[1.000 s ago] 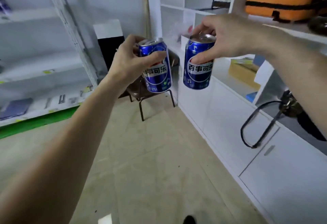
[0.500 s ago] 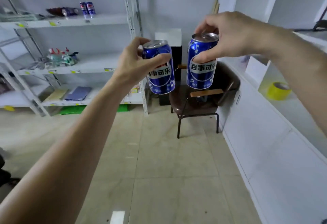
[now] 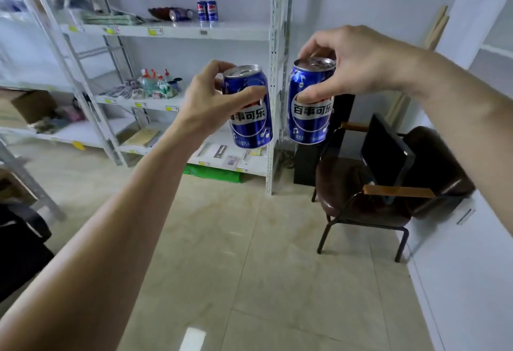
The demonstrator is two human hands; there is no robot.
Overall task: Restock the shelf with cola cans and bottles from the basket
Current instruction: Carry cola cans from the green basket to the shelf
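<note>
Two shelving bays of the white shelf [image 3: 177,31] are standing ahead, a brown chair [image 3: 361,192] beside. Left hand [image 3: 211,101] is gripping one blue can [image 3: 249,109], fingers curled round; right hand [image 3: 347,64] is pinching another [image 3: 308,117] by its top. Two cans [image 3: 207,11] are sitting on the top shelf.

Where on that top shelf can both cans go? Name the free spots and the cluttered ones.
Top shelf is bare from the two standing cans rightward to the upright post. Left of them it is crowded: a lying bottle and flat packets.
</note>
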